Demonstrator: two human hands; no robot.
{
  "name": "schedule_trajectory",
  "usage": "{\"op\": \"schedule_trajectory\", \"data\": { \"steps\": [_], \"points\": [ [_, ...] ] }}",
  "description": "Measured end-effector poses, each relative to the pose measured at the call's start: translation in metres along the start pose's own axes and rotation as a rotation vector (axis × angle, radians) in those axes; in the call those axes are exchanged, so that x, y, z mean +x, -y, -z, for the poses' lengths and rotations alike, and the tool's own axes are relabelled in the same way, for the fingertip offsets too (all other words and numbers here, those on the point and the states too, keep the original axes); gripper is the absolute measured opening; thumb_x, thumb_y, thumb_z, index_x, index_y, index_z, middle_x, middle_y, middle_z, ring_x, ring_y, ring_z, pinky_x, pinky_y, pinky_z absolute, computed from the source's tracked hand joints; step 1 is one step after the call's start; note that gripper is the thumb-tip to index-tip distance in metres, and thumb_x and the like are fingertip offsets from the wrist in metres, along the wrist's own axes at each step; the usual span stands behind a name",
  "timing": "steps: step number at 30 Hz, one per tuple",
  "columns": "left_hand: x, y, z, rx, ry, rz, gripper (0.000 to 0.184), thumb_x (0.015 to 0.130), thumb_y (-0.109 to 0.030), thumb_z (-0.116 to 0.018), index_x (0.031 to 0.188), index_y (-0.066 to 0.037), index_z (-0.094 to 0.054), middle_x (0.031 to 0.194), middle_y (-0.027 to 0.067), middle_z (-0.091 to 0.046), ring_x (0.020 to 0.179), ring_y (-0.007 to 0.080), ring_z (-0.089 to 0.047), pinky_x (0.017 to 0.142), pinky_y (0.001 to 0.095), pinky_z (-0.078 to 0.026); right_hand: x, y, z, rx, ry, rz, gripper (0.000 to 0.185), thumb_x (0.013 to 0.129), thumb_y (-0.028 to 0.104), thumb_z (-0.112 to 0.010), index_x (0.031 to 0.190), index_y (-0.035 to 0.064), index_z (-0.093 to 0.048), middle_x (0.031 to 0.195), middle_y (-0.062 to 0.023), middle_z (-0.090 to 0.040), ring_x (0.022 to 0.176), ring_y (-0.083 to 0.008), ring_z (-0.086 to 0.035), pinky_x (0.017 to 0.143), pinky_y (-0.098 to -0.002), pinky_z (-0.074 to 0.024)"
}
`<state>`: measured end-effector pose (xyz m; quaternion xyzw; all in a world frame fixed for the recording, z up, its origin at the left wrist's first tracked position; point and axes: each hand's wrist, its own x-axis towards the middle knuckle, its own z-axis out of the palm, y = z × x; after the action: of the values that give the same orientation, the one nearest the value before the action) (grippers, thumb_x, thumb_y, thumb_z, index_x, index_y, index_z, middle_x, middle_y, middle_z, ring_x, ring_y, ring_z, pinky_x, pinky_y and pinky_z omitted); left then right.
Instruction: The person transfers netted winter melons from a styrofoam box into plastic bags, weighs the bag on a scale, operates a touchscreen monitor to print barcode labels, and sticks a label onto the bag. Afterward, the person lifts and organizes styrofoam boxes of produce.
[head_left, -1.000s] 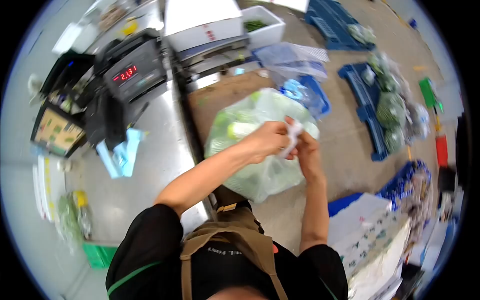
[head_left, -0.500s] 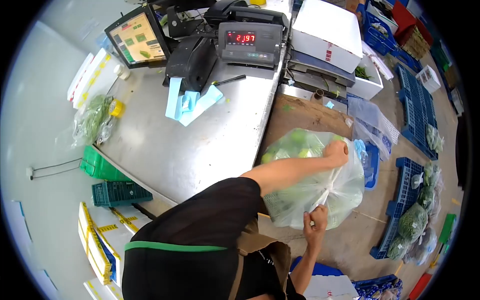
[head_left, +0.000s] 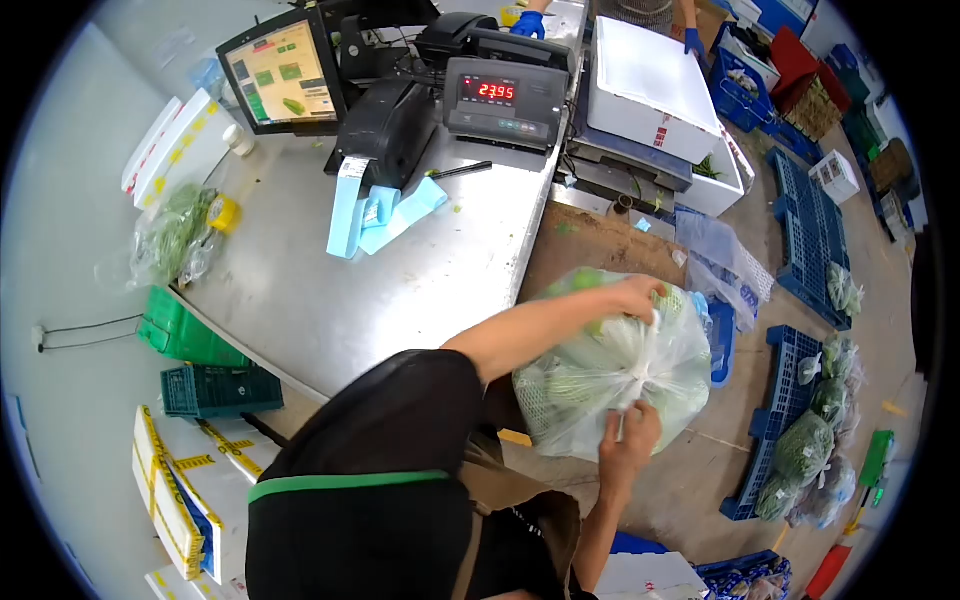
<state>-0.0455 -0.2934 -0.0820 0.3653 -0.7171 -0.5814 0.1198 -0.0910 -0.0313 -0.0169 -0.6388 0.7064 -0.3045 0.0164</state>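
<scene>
A large clear plastic bag (head_left: pixel 570 400) full of round green vegetables sits below the brown board, its neck gathered into a white knot (head_left: pixel 637 374). My left hand (head_left: pixel 638 296) reaches across the top of the bag, fingers curled on a twisted end of the plastic just above the knot. Below the knot, my right hand (head_left: pixel 630 438) pinches the bag's other end between thumb and fingers. The vegetables show only hazily through the plastic.
On the steel table (head_left: pixel 440 260) are a label printer (head_left: pixel 385 130) with blue label strip, a pen (head_left: pixel 463 169), a monitor (head_left: pixel 283 77) and a scale display (head_left: pixel 505 100). A co-worker's blue-gloved hand (head_left: pixel 694 42) touches a white foam box (head_left: pixel 655 90). Blue pallets (head_left: pixel 815 240) lie right.
Both hands have moved closer to the knot, and the left hand's fist has loosened. A co-worker's gloved hands have come into view at the foam box and table. The red reading has risen.
</scene>
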Motion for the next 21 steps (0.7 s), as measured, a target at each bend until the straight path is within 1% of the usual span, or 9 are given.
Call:
{"op": "schedule_trajectory", "data": {
  "steps": [2, 3, 5, 7, 9, 12, 14, 17, 21],
  "points": [
    [-0.07, -0.009, 0.05, -0.015, 0.026, -0.009, 0.065, 0.065, -0.02, -0.074, 0.125, -0.006, -0.051, 0.1, 0.0141, -0.064, 0.091, 0.0251, -0.061, 0.083, 0.0338, -0.049, 0.0, 0.007, 0.015, -0.116, -0.118, -0.126, 0.028, 0.08, 0.007, -0.066, 0.104, -0.0029, -0.057, 0.107, -0.0208, -0.056, 0.103, -0.0383, -0.052, 0.088, -0.0447, -0.0393],
    [-0.098, -0.004, 0.072, 0.02, 0.013, 0.025, 0.065, 0.067, -0.022, -0.074, 0.125, -0.005, -0.051, 0.102, 0.0147, -0.064, 0.098, 0.0254, -0.059, 0.09, 0.034, -0.045, 0.003, 0.014, 0.023, -0.102, -0.148, -0.146, 0.028, 0.08, 0.007, -0.065, 0.105, -0.0028, -0.057, 0.107, -0.0208, -0.056, 0.103, -0.038, -0.052, 0.088, -0.0443, -0.0399],
    [-0.159, 0.019, 0.114, -0.068, -0.028, 0.026, 0.059, 0.071, -0.023, -0.072, 0.122, 0.0, -0.053, 0.101, 0.0148, -0.064, 0.094, 0.0215, -0.06, 0.086, 0.0326, -0.047, 0.013, 0.028, 0.033, -0.079, -0.212, -0.181, 0.027, 0.082, 0.007, -0.064, 0.106, -0.0025, -0.058, 0.109, -0.0209, -0.056, 0.103, -0.0373, -0.053, 0.087, -0.0434, -0.041],
    [-0.214, 0.059, 0.149, -0.124, -0.239, 0.078, 0.049, 0.074, -0.019, -0.07, 0.116, 0.002, -0.057, 0.095, 0.0133, -0.065, 0.082, 0.0176, -0.062, 0.075, 0.0294, -0.05, 0.018, 0.048, 0.03, -0.035, -0.178, -0.127, 0.025, 0.082, 0.005, -0.064, 0.105, -0.0027, -0.059, 0.108, -0.0207, -0.057, 0.101, -0.0369, -0.054, 0.085, -0.042, -0.0428],
    [-0.271, 0.069, 0.182, -0.212, -0.47, 0.194, 0.043, 0.075, -0.016, -0.068, 0.113, 0.003, -0.058, 0.093, 0.0142, -0.065, 0.079, 0.0183, -0.062, 0.073, 0.0296, -0.051, 0.024, 0.079, 0.023, 0.02, -0.091, -0.113, 0.023, 0.082, 0.004, -0.063, 0.103, -0.0029, -0.06, 0.107, -0.0204, -0.058, 0.1, -0.037, -0.054, 0.086, -0.042, -0.0429],
    [-0.328, 0.105, 0.233, -0.245, -0.844, 0.231, 0.033, 0.077, -0.011, -0.066, 0.107, 0.004, -0.061, 0.089, 0.0117, -0.064, 0.074, 0.016, -0.06, 0.067, 0.0281, -0.049, 0.033, 0.121, -0.007, 0.089, 0.008, 0.085, 0.022, 0.077, 0.001, -0.065, 0.098, -0.0031, -0.061, 0.103, -0.019, -0.058, 0.096, -0.0356, -0.055, 0.083, -0.041, -0.0436],
    [-0.359, 0.131, 0.261, -0.333, -1.043, 0.172, 0.03, 0.078, -0.013, -0.067, 0.103, 0.004, -0.062, 0.087, 0.0083, -0.064, 0.075, 0.0136, -0.058, 0.066, 0.0263, -0.047, 0.043, 0.158, -0.025, 0.157, 0.043, 0.219, 0.023, 0.074, -0.001, -0.066, 0.096, -0.0031, -0.06, 0.101, -0.018, -0.058, 0.093, -0.0344, -0.055, 0.081, -0.0406, -0.0436],
    [-0.39, 0.152, 0.295, -0.394, -1.18, 0.14, 0.033, 0.079, -0.014, -0.068, 0.106, 0.003, -0.061, 0.091, 0.0074, -0.063, 0.081, 0.0132, -0.057, 0.069, 0.0257, -0.045, 0.065, 0.212, -0.055, 0.222, 0.06, 0.385, 0.024, 0.07, -0.003, -0.066, 0.093, -0.0028, -0.06, 0.096, -0.0159, -0.057, 0.089, -0.0327, -0.055, 0.079, -0.0405, -0.0432],
    [-0.409, 0.176, 0.327, -0.446, -1.186, 0.125, 0.039, 0.078, -0.013, -0.069, 0.111, 0.006, -0.057, 0.099, 0.011, -0.06, 0.092, 0.0167, -0.056, 0.083, 0.0275, -0.044, 0.091, 0.275, -0.093, 0.285, 0.097, 0.551, 0.024, 0.07, -0.002, -0.066, 0.092, -0.002, -0.059, 0.093, -0.0141, -0.056, 0.086, -0.0307, -0.055, 0.077, -0.0392, -0.0427]
  ]
}}
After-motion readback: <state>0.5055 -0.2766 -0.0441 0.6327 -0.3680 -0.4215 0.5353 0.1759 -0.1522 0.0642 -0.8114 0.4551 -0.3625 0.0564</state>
